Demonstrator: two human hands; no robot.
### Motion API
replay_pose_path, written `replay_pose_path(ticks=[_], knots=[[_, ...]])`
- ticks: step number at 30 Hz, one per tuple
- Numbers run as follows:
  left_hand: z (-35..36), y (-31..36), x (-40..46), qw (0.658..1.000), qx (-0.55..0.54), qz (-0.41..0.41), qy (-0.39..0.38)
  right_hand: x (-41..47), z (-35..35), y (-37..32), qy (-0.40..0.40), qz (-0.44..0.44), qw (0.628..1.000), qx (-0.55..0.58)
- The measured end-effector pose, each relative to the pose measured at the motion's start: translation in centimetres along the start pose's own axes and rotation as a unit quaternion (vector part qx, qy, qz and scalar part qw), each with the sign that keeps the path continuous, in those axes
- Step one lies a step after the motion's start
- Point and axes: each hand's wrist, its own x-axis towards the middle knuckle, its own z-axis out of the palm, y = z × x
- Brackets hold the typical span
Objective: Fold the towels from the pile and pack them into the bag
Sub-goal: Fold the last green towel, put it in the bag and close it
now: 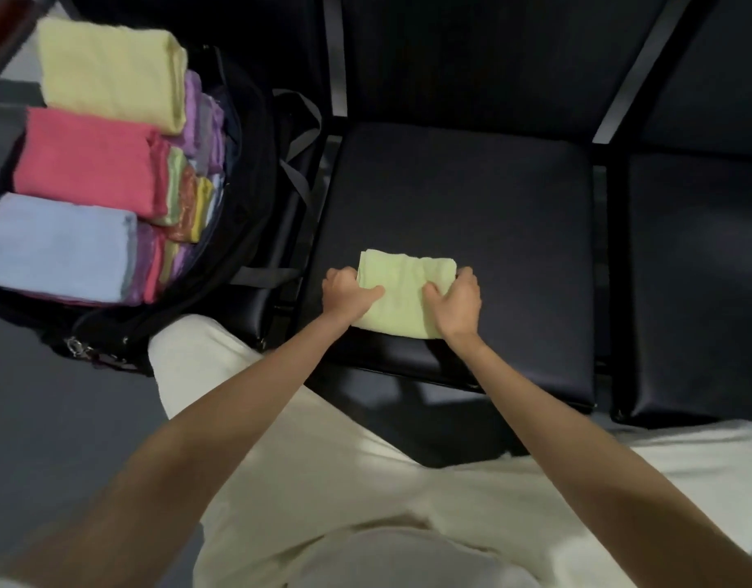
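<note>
Person — we are seeing cream trousers point(306, 473) and a matching pale top point(391, 558); both forearms are showing bare, left hand point(349, 290) and right hand point(457, 301) ungloved.

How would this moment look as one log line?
step: folding | both hands grip green towel on seat | bag: nearly full

Folded pale-green towel point(402, 290) on black seat point(493, 197)

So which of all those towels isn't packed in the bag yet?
The pale green towel lying folded on the black seat, gripped at its sides by the left hand and right hand. The others sit stacked in the black bag.
</note>
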Motion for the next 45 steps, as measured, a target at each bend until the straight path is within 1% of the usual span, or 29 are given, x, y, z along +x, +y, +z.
replay_pose_path(ticks=[2,4,7,11,16,23,28,34,37,41,45], knots=[[0.0,0.2,0.3,0.998,-0.055,-0.019,0.005,0.5,0.5,-0.4,-0.004,-0.010,0.999,0.053],[-0.4,0.8,0.7,0.995,-0.092,-0.032,0.001,1.2,0.6,-1.0,-0.026,-0.015,0.996,0.084],[-1.6,1.5,1.2,0.986,-0.154,-0.058,-0.005,2.7,0.7,-2.4,-0.058,-0.024,0.995,0.078],[-4.3,1.7,1.1,0.975,-0.205,-0.086,-0.001,4.0,0.6,-5.4,-0.103,-0.022,0.993,0.048],[-10.3,1.9,0.2,0.969,-0.223,-0.109,0.012,2.5,0.4,-11.5,-0.134,-0.006,0.990,0.038],[-22.8,1.3,-1.8,0.959,-0.251,-0.131,0.009,-1.7,0.9,-23.5,-0.176,0.028,0.984,0.026],[-32.5,0.5,-1.8,0.936,-0.320,-0.142,0.024,-4.1,3.8,-33.3,-0.166,0.043,0.985,0.013],[-41.7,-1.0,3.1,0.932,-0.335,-0.127,0.049,-2.8,8.9,-43.1,-0.169,0.012,0.985,0.013],[-44.3,-1.7,6.6,0.942,-0.315,-0.094,0.068,-1.2,11.3,-45.9,-0.146,0.012,0.989,0.028],[-46.4,-2.2,11.1,0.960,-0.252,-0.050,0.109,0.5,13.9,-47.9,-0.115,0.016,0.992,0.056],[-46.7,-3.0,15.4,0.960,-0.235,-0.033,0.148,1.9,16.2,-48.9,-0.092,0.009,0.991,0.097]])
